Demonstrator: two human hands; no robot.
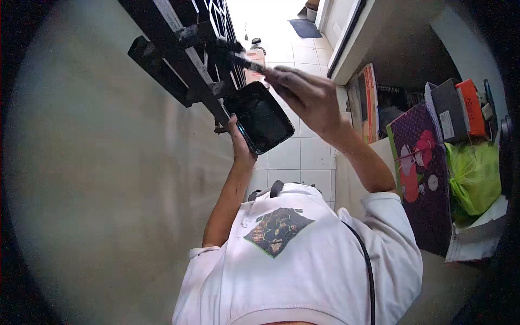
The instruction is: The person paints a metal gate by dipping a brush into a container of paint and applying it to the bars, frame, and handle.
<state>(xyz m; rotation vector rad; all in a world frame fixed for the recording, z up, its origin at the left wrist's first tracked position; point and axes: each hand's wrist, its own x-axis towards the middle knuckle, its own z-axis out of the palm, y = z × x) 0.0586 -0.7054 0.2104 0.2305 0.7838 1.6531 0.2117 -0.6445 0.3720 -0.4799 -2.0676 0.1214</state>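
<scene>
My left hand (242,145) grips the near-left edge of a black rectangular tray (277,120), its thumb up along the rim. Dark, glossy wet-looking patches show inside the tray. Above it, my right hand (306,95) is closed around the handle of a paintbrush (250,65). The brush points left, its dark head at the slatted black frame (187,59). Whether the bristles touch the frame is hard to make out against the dark bars. Dark smudges mark my right fingers.
A plain beige wall (108,179) runs along the left. On the right, a shelf holds books (370,103), a purple patterned board (420,173), an orange box (471,108) and a lime-green bag (474,176). White floor tiles (284,154) lead to a dark mat (305,28) by a doorway.
</scene>
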